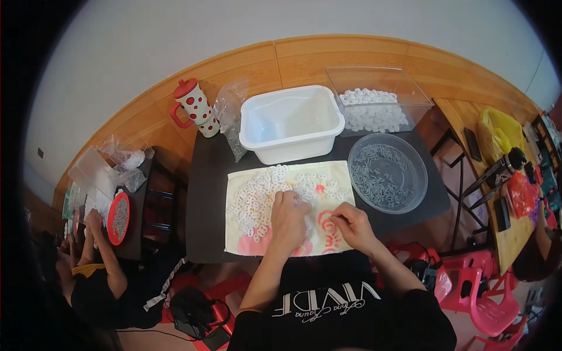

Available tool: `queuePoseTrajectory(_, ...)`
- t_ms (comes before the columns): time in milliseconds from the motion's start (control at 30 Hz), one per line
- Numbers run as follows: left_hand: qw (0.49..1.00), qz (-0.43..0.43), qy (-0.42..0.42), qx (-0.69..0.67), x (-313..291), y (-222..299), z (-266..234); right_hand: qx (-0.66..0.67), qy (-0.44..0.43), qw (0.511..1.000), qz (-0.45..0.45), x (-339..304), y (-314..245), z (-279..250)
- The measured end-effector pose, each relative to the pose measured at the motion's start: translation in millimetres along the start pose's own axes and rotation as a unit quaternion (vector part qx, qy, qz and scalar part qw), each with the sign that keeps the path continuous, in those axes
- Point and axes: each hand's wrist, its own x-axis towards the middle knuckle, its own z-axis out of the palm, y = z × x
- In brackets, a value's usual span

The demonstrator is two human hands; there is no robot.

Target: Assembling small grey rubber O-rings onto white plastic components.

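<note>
A cream cloth with pink print [345,168] lies on the dark table, with many small white plastic pieces with holes [253,202] heaped on its left half. My left hand [288,221] is at the right side of this heap, its fingers curled in and slightly blurred; what they hold is hidden. Over the right part of the cloth, my right hand [353,228] has thumb and forefinger pinched together. Anything between those fingertips is too small to name. To its upper right stands a round clear tub [417,199] with many small grey, rod-like pieces [380,175].
Behind the cloth stand a white basin [293,149], a clear box [415,96] of white pieces, a plastic bag of grey pieces [231,117] and a red-spotted tumbler [199,111]. At left, another person's hands [93,222] work beside a red basket [119,219]. Pink chairs [492,310] stand right.
</note>
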Motion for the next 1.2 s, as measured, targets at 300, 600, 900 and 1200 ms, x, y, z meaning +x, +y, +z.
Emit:
queuePoseTrajectory(300,0.853,-0.122,0.024,-0.506,-9.8,-1.7,-10.8,0.137,-0.019,0.986,0.088,14.1,-21.1,3.1)
queuePoseTrajectory(600,0.85,-0.074,0.047,-0.52,-24.9,10.7,-21.3,0.09,-0.042,0.995,0.014,28.5,-44.9,15.9)
queuePoseTrajectory(900,0.823,-0.121,0.031,-0.555,-29.7,9.6,-26.9,0.036,-0.064,0.997,-0.035,31.5,-47.4,16.3)
queuePoseTrajectory(1200,0.835,-0.066,0.052,-0.544,-31.0,4.7,-19.8,0.026,-0.067,0.997,-0.03,33.6,-48.1,17.7)
